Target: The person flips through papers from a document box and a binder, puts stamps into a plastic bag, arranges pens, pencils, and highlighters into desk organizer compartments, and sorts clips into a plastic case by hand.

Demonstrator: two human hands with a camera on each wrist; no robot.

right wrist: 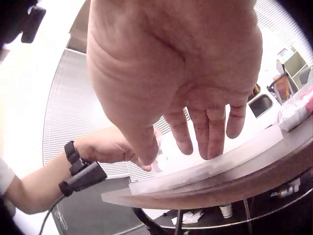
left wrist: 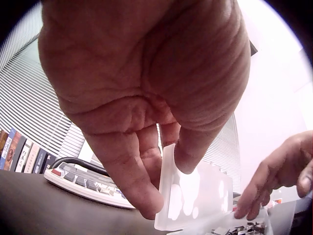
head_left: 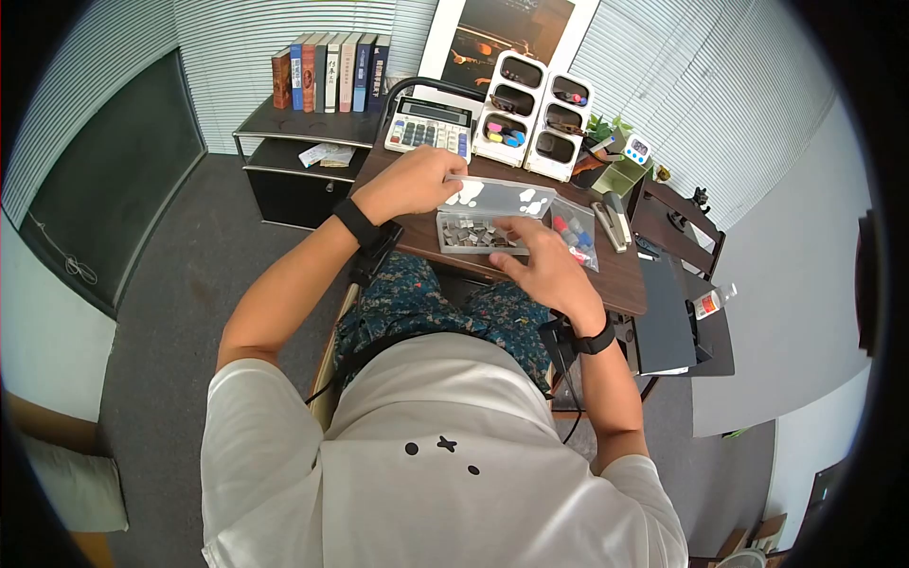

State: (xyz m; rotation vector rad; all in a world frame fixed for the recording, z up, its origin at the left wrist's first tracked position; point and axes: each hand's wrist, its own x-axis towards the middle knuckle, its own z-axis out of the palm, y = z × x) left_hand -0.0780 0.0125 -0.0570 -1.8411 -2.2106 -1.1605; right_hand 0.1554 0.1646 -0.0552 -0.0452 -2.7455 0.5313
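Note:
A translucent plastic box (head_left: 483, 252) sits at the table's near edge, its hinged lid (head_left: 502, 197) raised. Inside lie many small silver metal pieces (head_left: 469, 233). My left hand (head_left: 417, 180) pinches the left end of the lid; the left wrist view shows the thumb on one face and fingers on the other. Over the right part of the box, my right hand (head_left: 549, 270) reaches down with loosely extended fingers (right wrist: 215, 132) and nothing gripped. To the box's right lies a clear bag (head_left: 574, 232) of red and blue items.
A calculator (head_left: 431, 128) stands behind the left hand. White organizers (head_left: 508, 104) with markers are at the back, and a stapler (head_left: 612, 227) lies to the right. Books (head_left: 331, 76) stand on the left cabinet. A bottle (head_left: 714, 301) is at far right.

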